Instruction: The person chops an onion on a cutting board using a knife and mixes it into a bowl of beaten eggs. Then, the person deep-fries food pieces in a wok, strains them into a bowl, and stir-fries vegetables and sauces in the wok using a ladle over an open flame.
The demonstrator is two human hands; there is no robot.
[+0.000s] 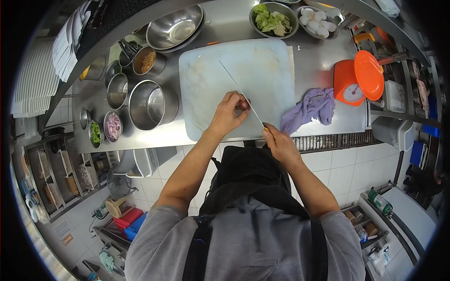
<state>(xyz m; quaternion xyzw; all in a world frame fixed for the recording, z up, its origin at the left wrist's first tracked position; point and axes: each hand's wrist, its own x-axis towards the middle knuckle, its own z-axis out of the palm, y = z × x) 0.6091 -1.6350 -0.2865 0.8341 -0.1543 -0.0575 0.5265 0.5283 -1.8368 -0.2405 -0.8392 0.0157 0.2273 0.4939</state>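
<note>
Over the pale blue cutting board (206,84), my left hand (226,114) has its fingers closed round a small, dark red onion (243,106). My right hand (281,144) grips a knife by its yellowish handle near the board's front edge. The thin knife blade (229,73) points away and to the left, passing right beside the onion. Whether the edge touches the onion, I cannot tell. Part of the onion is hidden by my left fingers.
Left of the board stand steel pots (154,105), a bowl of chopped red onion (113,126) and a bowl of chopped greens (95,134). Behind are lettuce (272,21) and eggs (318,22). A purple cloth (309,110) and an orange scale (349,82) are right.
</note>
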